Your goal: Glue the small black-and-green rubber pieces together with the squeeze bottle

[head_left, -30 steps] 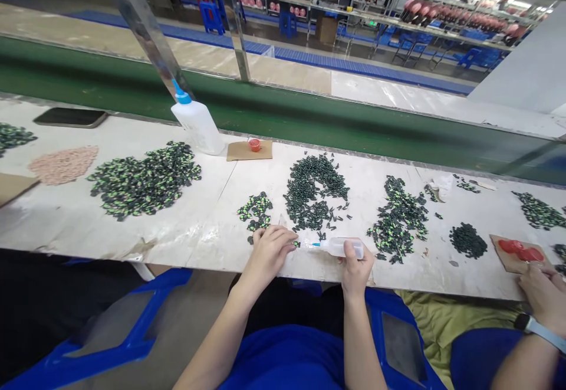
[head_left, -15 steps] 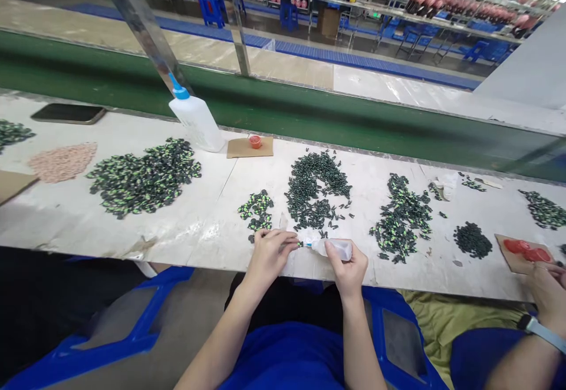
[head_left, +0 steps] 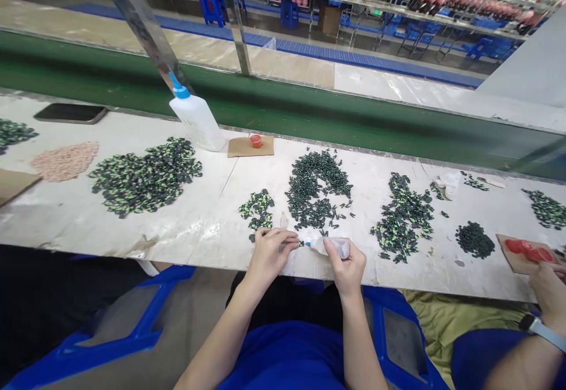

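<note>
Your right hand (head_left: 347,266) is wrapped around the small bottle (head_left: 332,246) at its body, with the blue nozzle aimed left at a tiny dark piece (head_left: 299,243) that your left hand (head_left: 270,252) pinches between fingertips. Both sit low over the near edge of the surface (head_left: 207,225), just in front of you.

The bottle looks soft and light; it will likely give under a squeeze, so hold it mid-body as you do and press gently. The piece looks small, stiff and nearly weightless, easy to drop or flick; grip it by its sides, leaving the end by the nozzle bare.

You work close to the surface edge, so a slipped piece could fall to your lap. Open room lies just ahead between the small pile (head_left: 257,210) and the middle pile (head_left: 316,192); loose pieces are scattered there. The large pile (head_left: 145,174) and the big bottle (head_left: 197,120) are well apart to the left. To the right, another person's hand (head_left: 548,287) is near the cardboard (head_left: 522,254); stay clear of it.
</note>
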A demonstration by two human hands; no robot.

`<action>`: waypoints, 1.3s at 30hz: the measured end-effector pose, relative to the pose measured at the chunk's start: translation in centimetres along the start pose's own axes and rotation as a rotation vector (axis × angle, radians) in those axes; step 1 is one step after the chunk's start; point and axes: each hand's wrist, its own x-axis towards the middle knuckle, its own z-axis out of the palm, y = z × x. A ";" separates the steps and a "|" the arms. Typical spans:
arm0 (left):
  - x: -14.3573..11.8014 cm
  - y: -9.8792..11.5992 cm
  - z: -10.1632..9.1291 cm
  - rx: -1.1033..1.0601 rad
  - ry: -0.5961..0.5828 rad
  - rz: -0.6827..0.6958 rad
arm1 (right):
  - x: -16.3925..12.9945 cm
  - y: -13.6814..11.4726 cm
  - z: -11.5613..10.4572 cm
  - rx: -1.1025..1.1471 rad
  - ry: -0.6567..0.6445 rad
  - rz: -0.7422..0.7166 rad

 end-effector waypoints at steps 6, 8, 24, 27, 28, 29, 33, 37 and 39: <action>0.0 0.1 0.0 -0.006 -0.011 -0.029 | 0.1 0.1 -0.1 -0.011 0.022 0.003; 0.1 0.2 -0.1 -0.006 -0.016 -0.038 | 0.0 0.1 -0.1 -0.005 0.023 0.012; 0.1 0.5 -0.4 -0.029 -0.044 -0.069 | 0.1 0.2 -0.1 0.032 0.000 0.047; 0.1 0.3 -0.3 -0.041 -0.044 -0.068 | 0.2 0.6 -0.3 0.108 0.122 0.088; 0.1 0.3 -0.2 -0.046 -0.045 -0.067 | 0.3 0.7 -0.4 0.156 0.200 0.101; 0.1 0.2 -0.2 -0.050 -0.046 -0.066 | 0.6 0.9 -0.7 0.207 0.282 0.111; 0.0 0.3 -0.2 -0.046 -0.050 -0.065 | 2.2 1.5 -1.9 0.275 0.483 0.108; 0.0 0.4 -0.2 -0.025 -0.053 -0.056 | 3.9 1.7 -2.5 0.209 0.594 0.085; 0.0 0.3 -0.3 0.002 -0.051 -0.047 | 4.5 1.8 -2.5 0.173 0.579 0.106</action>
